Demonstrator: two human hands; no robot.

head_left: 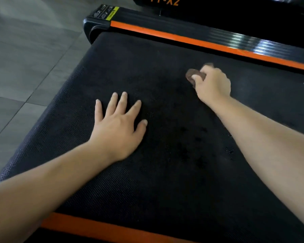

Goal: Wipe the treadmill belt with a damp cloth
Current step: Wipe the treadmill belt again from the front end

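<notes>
The black textured treadmill belt (165, 71) fills most of the view, with dark damp patches near its middle. My left hand (118, 125) lies flat on the belt, fingers spread and straight. Farther out to the right, my right hand (211, 83) grips a small bunched brown cloth (191, 75) and presses it onto the belt. Most of the cloth is hidden under my fingers.
Orange-edged black side rails run along the far side (200, 39) and the near side (95, 227) of the belt. The rear end cap with a yellow label (102, 16) sits at the top left. Grey floor tiles (25, 50) lie to the left.
</notes>
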